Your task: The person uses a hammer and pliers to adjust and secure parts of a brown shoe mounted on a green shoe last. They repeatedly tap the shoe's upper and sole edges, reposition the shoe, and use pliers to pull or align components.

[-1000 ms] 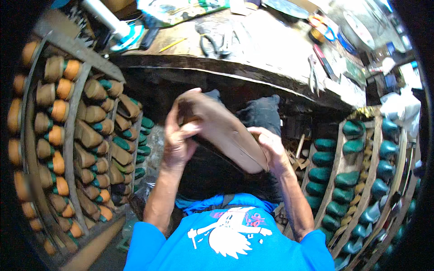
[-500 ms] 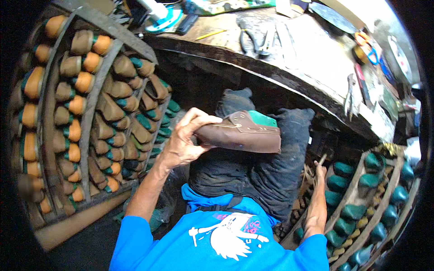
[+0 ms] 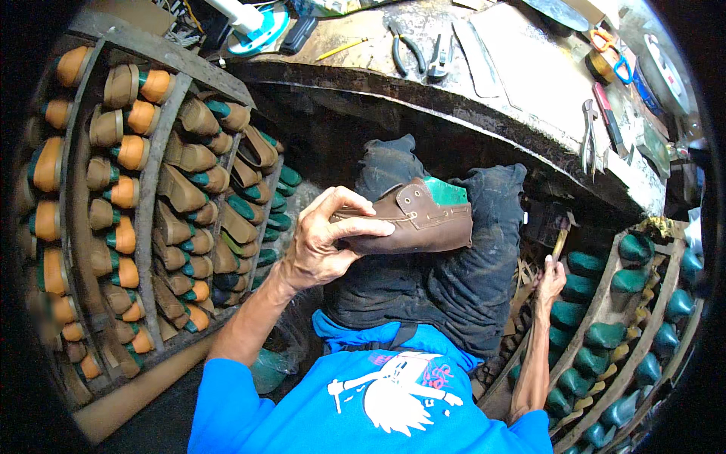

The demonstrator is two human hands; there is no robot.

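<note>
In my left hand (image 3: pixel 325 234) is a brown leather shoe (image 3: pixel 423 228), gripped by the toe end above my lap, with my thumb along its side. The upper has eyelets and a seam. A green shoe last (image 3: pixel 448 192) shows in its opening. Down at the right, my right hand (image 3: pixel 550 284) is closed around a slim wooden-handled tool (image 3: pixel 560 242), held upright. Its upper end is dark and small, so I cannot tell its kind. The tool is close to the rack of green lasts and apart from the shoe.
A wooden rack (image 3: pixel 162 159) of brown and orange shoes on lasts stands at the left. Another rack (image 3: pixel 578 333) with green lasts is at the right. Across the front runs a workbench (image 3: pixel 363 76) carrying pliers (image 3: pixel 407 54), pincers (image 3: pixel 589 136), a pencil (image 3: pixel 340 50) and scissors (image 3: pixel 616 57).
My right hand has moved up and outward, and more of the wooden handle now shows. The shoe has tilted slightly in my left hand, whose thumb now lies along its side.
</note>
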